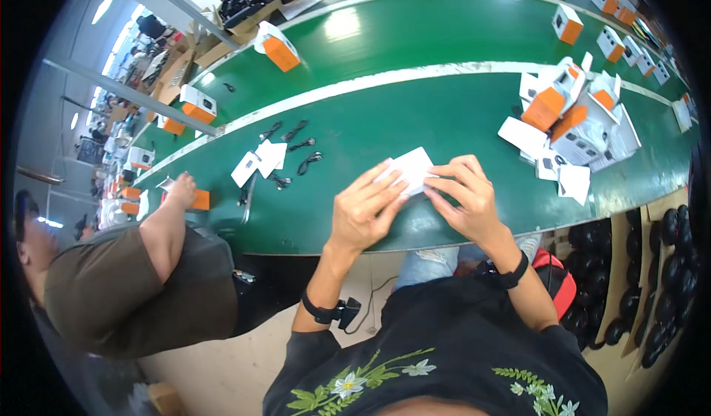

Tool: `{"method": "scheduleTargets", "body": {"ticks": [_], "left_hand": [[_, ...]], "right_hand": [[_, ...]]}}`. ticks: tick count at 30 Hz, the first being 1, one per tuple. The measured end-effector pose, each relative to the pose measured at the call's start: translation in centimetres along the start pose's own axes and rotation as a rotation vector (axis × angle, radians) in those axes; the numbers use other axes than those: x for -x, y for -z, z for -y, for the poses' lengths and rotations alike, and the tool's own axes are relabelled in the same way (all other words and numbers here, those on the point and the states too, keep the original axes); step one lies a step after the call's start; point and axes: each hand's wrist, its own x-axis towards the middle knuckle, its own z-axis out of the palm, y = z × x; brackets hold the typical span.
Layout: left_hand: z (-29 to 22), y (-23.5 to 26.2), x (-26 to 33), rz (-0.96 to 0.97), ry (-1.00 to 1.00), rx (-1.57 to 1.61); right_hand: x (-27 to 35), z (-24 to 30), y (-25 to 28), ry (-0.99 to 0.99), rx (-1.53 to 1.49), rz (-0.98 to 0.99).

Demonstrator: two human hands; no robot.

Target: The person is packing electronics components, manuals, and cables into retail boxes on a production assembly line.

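Between my two hands, just above the green table's near side, is a folded white paper leaflet [413, 168]. My left hand [368, 207] pinches its left edge, fingers laid across the front. At the right edge, my right hand [465, 196] grips it between thumb and fingertips. Left of my hands, several black coiled cables [309, 162] lie by some white leaflets [271, 157]. To the right stands a pile of white and orange boxes [546, 106], with more white leaflets [574, 182] at its near side.
A green conveyor belt [415, 27] carrying spaced boxes [280, 49] runs beyond the pale rail. A co-worker [141, 283] at my left handles an orange box [200, 199]. Racks of round black parts [592, 275] stand below the table at right. A metal post [133, 94] rises at left.
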Motion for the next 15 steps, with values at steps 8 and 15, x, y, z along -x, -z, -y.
{"method": "scheduleTargets", "body": {"ticks": [8, 15], "left_hand": [[0.4, -0.7, 0.1, -0.075, -0.013, -0.086], [1.3, -0.7, 0.8, 0.113, -0.082, -0.164]], "right_hand": [[-0.2, -0.6, -0.9, -0.104, -0.104, 0.056], [0.3, -1.7, -0.1, -0.066, -0.079, 0.104]]}}
